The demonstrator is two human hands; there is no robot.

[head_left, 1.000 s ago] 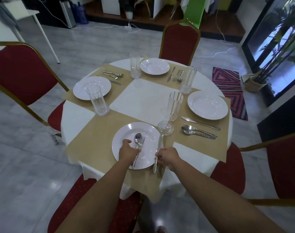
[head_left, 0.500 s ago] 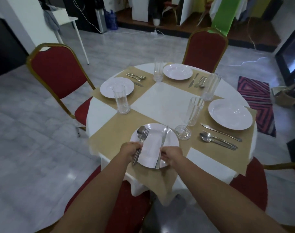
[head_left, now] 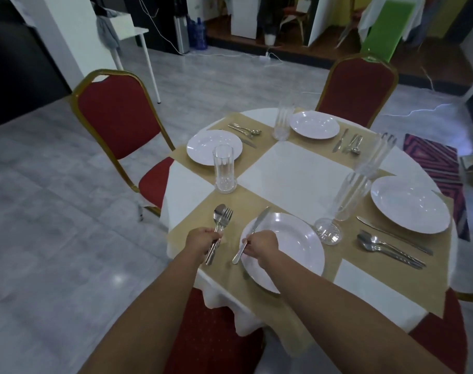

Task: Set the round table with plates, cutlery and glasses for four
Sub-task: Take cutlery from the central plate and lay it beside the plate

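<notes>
The round surface (head_left: 297,168) looks almost fully set. 4 white plates lie on tan mats, 1 per place: the left plate (head_left: 213,147), the far plate (head_left: 314,124), the right plate (head_left: 410,203) and the near plate (head_left: 297,241). 4 glasses stand upright, 1 by each place: the left glass (head_left: 224,168), the far glass (head_left: 283,122), the right glass (head_left: 375,155) and the tall near glass (head_left: 346,201), which stands just beside the near plate's far right rim. 3 places already have their pieces lying on the mat beside the plate: the left cutlery (head_left: 244,130), the far cutlery (head_left: 350,141) and the right cutlery (head_left: 391,242).

Only the 4th place, nearest the person, is unfinished. The left hand (head_left: 203,242) is curled round the handles of a spoon (head_left: 219,211) and a fork (head_left: 227,215) held together, with their heads pointing away over the mat left of the near plate. Whether they touch the mat cannot be told. The right hand (head_left: 262,244) grips the knife (head_left: 257,222) by its handle, the blade reaching over the plate's left rim.

What seems left is to lay these 3 pieces on the mat beside the near plate and let go. The knife probably needs to come off the plate first.
</notes>
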